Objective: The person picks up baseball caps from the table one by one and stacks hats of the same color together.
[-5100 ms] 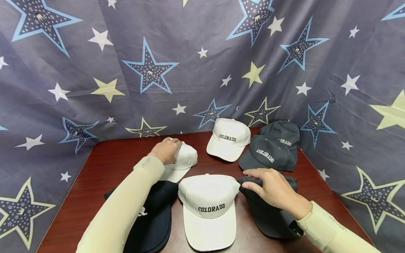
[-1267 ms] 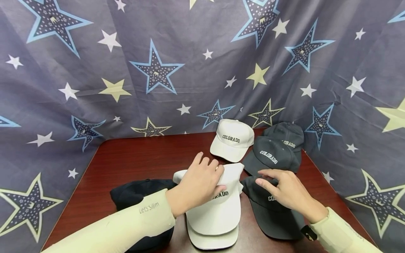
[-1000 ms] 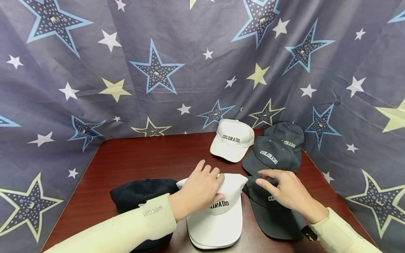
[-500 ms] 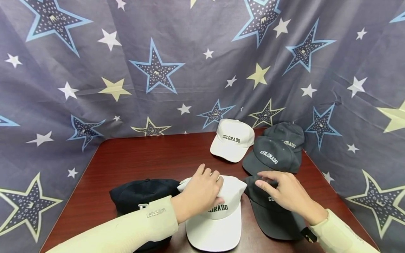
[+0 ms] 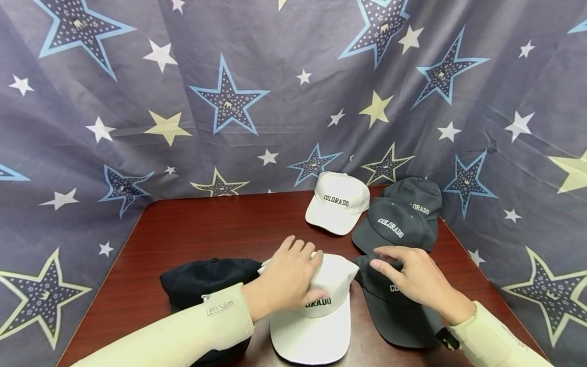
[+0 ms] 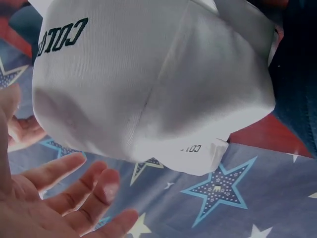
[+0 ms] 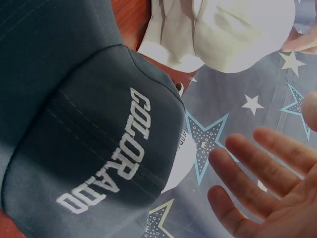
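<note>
Front white cap [image 5: 312, 329] lies at table centre, crown up, brim toward six o'clock; soft crown, side peaked, dark lettering partly covered. Whether another sits beneath: cannot tell. Left hand [image 5: 291, 278] is above its crown, fingers parted, gripping nothing. Step in hand, judged: setting this cap in the near row; next move likely calls for lifting that hand clear without dragging the crown. Navy cap [image 5: 206, 278] at ten o'clock; charcoal cap [image 5: 401, 318] at three, right hand [image 5: 415, 278] over it, fingers loosely apart, holding nothing. Rear white cap [image 5: 337, 206] stands toward twelve-thirty.
</note>
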The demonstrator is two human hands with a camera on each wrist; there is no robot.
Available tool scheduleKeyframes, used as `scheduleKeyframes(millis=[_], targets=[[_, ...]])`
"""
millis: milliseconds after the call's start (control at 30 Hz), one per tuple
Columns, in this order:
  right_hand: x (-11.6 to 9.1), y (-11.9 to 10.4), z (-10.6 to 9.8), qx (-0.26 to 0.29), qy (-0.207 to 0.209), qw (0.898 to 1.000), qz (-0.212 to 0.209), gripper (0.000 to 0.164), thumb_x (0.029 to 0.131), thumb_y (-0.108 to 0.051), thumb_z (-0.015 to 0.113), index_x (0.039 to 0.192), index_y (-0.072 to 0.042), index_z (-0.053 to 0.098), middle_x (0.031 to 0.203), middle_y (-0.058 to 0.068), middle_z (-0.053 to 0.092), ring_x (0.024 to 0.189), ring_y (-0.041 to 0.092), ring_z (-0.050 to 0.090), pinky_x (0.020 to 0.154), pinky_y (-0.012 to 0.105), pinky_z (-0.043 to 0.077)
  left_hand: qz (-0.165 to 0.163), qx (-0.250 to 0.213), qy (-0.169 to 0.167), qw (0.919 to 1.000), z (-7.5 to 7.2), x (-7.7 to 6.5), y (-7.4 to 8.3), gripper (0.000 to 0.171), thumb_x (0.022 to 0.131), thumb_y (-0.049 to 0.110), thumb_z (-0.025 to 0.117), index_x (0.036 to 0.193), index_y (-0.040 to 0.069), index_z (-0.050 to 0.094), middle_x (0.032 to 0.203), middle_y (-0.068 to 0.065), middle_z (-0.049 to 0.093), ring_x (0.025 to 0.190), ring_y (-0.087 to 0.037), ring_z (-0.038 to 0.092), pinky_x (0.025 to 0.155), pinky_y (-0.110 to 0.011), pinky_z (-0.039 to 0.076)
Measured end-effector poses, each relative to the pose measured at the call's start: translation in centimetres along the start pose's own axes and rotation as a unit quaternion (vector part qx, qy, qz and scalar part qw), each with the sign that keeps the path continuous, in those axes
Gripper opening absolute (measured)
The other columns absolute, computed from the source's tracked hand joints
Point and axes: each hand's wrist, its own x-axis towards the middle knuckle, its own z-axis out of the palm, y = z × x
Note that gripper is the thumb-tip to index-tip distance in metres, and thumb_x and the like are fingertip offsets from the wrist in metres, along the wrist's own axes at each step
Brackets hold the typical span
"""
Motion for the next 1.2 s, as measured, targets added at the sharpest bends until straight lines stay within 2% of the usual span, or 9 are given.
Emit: scheduleKeyframes(millis=[200, 467, 833, 1033, 1200], targets=[[0.2, 0.0, -0.3, -0.005, -0.005, 1.0, 0.006, 0.034, 0.096, -0.045, 0.072, 0.119, -0.02, 0.077, 0.111, -0.005, 0.076, 0.091, 0.012, 0.072, 0.078, 0.042, 0.06, -0.037, -0.074, 0.013, 0.9965, -0.5, -0.3, -1.0, 0.076, 0.093, 0.075, 0.05, 0.131, 0.01, 0.064, 0.115, -0.008, 0.063, 0.109, -0.027, 0.059, 0.106, -0.047, 0.044], [0.6, 0.0, -0.5, -0.007, -0.004, 1.0, 0.008, 0.034, 0.096, -0.044, 0.072, 0.119, -0.02, 0.077, 0.112, -0.004, 0.076, 0.088, 0.014, 0.071, 0.076, 0.042, 0.06, -0.088, -0.111, 0.022, 0.9896, -0.9, -1.3, -2.7, 0.07, 0.098, 0.07, 0.047, 0.13, 0.01, 0.064, 0.116, -0.008, 0.061, 0.112, -0.028, 0.058, 0.109, -0.045, 0.041], [1.1, 0.2, -0.7, -0.009, -0.006, 1.0, 0.009, 0.035, 0.097, -0.045, 0.071, 0.12, -0.019, 0.077, 0.112, -0.001, 0.076, 0.086, 0.014, 0.07, 0.071, 0.039, 0.058, -0.151, -0.166, 0.031, 0.974, -0.8, -4.2, -4.9, 0.067, 0.1, 0.063, 0.051, 0.135, 0.008, 0.064, 0.128, -0.01, 0.063, 0.124, -0.03, 0.058, 0.119, -0.051, 0.035], [1.6, 0.3, -0.9, -0.016, -0.007, 1.0, 0.007, 0.037, 0.097, -0.047, 0.07, 0.12, -0.019, 0.077, 0.113, -0.002, 0.076, 0.088, 0.015, 0.071, 0.076, 0.042, 0.059, -0.18, -0.178, 0.033, 0.9669, -0.6, -5.9, -5.9, 0.069, 0.1, 0.064, 0.049, 0.137, 0.008, 0.062, 0.132, -0.011, 0.063, 0.128, -0.031, 0.056, 0.121, -0.05, 0.031], [2.0, 0.6, -1.1, -0.028, -0.004, 1.0, 0.011, 0.038, 0.097, -0.047, 0.069, 0.12, -0.018, 0.077, 0.115, 0.001, 0.075, 0.099, 0.021, 0.072, 0.082, 0.049, 0.059, -0.202, -0.175, 0.021, 0.9635, -0.6, -7.4, -6.8, 0.075, 0.1, 0.068, 0.046, 0.141, 0.006, 0.06, 0.138, -0.013, 0.06, 0.133, -0.033, 0.053, 0.122, -0.053, 0.029]])
